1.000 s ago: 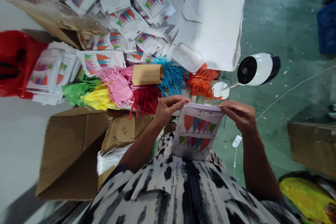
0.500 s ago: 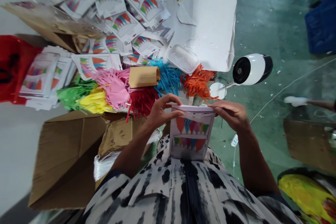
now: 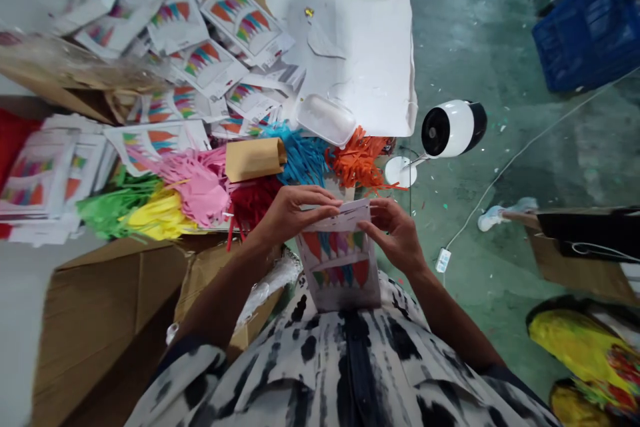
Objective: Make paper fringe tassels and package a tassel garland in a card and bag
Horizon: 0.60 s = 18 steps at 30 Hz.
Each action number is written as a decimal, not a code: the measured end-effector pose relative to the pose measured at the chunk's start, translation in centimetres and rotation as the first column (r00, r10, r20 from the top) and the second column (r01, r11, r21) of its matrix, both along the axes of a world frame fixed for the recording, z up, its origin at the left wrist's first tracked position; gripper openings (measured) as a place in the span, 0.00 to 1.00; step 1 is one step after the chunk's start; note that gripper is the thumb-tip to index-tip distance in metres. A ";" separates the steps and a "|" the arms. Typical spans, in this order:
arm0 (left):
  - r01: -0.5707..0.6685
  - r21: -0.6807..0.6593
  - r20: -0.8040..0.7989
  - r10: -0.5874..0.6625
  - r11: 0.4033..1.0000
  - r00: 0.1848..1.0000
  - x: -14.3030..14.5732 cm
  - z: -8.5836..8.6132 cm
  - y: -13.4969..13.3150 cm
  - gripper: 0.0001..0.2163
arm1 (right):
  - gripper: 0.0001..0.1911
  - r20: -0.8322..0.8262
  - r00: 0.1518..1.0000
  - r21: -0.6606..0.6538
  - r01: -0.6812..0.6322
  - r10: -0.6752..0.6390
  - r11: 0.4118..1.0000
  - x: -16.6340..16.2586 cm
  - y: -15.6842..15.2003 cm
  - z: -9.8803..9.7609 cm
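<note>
A white printed packet (image 3: 343, 270) with pictures of colourful tassel garlands stands upright against my shirt front. My left hand (image 3: 303, 213) pinches the left side of its top edge between thumb and fingers. At the top right corner, my right hand (image 3: 395, 230) grips the same packet, thumb on the printed face and fingers behind. Beyond my hands lie bunches of paper tassels: orange (image 3: 357, 159), blue (image 3: 303, 155), dark red (image 3: 254, 203), pink (image 3: 203, 180), yellow (image 3: 157, 213) and green (image 3: 117, 197).
Many printed packets (image 3: 245, 17) are heaped on the white table (image 3: 373, 67). A folded brown card piece (image 3: 254, 159) and white plastic tray (image 3: 326, 119) rest by the tassels. Open cardboard box (image 3: 100, 320) at lower left; white-and-black fan (image 3: 455, 128) at right. A person's foot shows further right.
My right hand has shifted from the packet's top edge round its right corner, its fingers curling behind. The packet's top now slants up to the right. The view has shifted slightly.
</note>
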<state>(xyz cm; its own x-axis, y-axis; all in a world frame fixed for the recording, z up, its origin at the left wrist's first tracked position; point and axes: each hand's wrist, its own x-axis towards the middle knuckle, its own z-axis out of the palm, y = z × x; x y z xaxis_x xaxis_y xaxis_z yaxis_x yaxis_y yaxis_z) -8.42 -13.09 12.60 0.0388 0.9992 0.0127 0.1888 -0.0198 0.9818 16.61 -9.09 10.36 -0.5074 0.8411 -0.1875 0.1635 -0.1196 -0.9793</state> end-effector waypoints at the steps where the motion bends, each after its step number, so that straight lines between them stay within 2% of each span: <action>1: 0.022 -0.033 0.003 -0.022 0.999 1.000 -0.1 0.3 0.4 0.13 | 0.21 -0.018 1.000 -0.034 0.023 -0.024 0.999 -0.1 -0.3 -0.2; 5: 0.127 -0.145 0.062 -0.119 0.981 0.991 0.1 0.9 1.5 0.16 | 0.17 -0.099 0.994 -0.124 0.032 -0.045 0.992 -0.2 -0.5 -0.2; 8: 0.223 -0.094 0.042 -0.220 0.970 0.975 -0.1 0.6 2.0 0.18 | 0.16 -0.136 0.989 -0.165 0.031 -0.054 0.986 0.0 -0.4 -0.2; 12: 0.353 -0.023 -0.004 -0.354 0.935 0.935 -1.1 -0.5 2.5 0.15 | 0.16 -0.155 0.987 -0.164 0.026 -0.052 0.986 0.0 -0.6 -0.6; 18: 0.396 -0.046 0.033 -0.395 0.917 0.918 -2.2 -1.6 2.6 0.16 | 0.16 -0.176 0.983 -0.143 0.021 -0.046 0.990 -0.4 -0.7 -1.0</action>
